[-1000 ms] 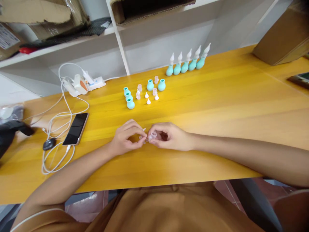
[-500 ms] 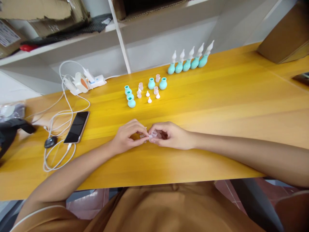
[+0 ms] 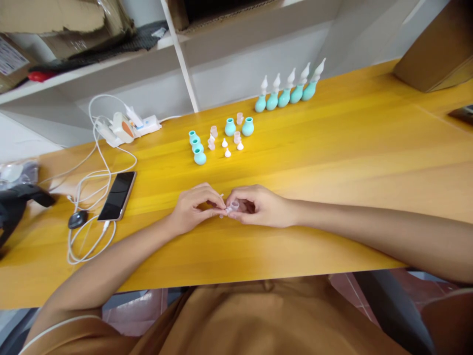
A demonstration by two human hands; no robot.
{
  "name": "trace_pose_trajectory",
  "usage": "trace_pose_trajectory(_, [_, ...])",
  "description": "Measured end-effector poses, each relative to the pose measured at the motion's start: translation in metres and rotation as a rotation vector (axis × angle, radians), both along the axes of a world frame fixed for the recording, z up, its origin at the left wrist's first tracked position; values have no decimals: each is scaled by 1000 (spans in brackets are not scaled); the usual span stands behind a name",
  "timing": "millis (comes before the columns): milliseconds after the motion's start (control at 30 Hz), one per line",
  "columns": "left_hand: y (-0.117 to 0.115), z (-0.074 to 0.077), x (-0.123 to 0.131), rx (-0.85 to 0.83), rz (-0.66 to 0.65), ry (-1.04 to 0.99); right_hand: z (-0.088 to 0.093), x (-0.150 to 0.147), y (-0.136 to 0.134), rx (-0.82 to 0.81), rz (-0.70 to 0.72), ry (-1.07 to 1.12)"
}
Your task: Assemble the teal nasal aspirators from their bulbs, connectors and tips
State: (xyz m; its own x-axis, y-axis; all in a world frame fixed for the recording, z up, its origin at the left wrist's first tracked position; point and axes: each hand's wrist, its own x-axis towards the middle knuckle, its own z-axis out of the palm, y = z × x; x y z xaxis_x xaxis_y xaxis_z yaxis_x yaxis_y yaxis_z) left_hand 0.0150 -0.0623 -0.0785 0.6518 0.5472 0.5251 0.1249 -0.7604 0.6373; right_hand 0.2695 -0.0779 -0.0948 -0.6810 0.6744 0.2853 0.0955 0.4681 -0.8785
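One clear cup [image 3: 235, 205] clamped in right hand [image 3: 268, 207] meets pinched left hand [image 3: 190, 208] at yellow table [image 3: 318, 165], shelves [image 3: 181, 56] behind.

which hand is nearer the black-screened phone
Left. The left hand is to the right of the phone, apart from it; the right hand is farther off, on the left hand's far side.

Translucent cup [image 3: 234, 205], open mouth up.

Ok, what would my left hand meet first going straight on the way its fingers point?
Your left hand would probably first meet the small clear cup in your right hand, almost at once; whether they touch now is hard to tell.
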Motion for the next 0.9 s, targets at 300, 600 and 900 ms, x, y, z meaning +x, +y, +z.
trace_pose_trajectory(300, [2, -2, 0, -45, -24, 32, 0, 1, 0, 92, 11, -34])
trace_pose_trajectory(600, [1, 0, 1, -44, -26, 57, -2, 2, 0, 145, 23, -12])
trace_pose_trajectory(900, [3, 0, 1, -35, -58, 70, -2, 3, 1, 235, 60, -1])
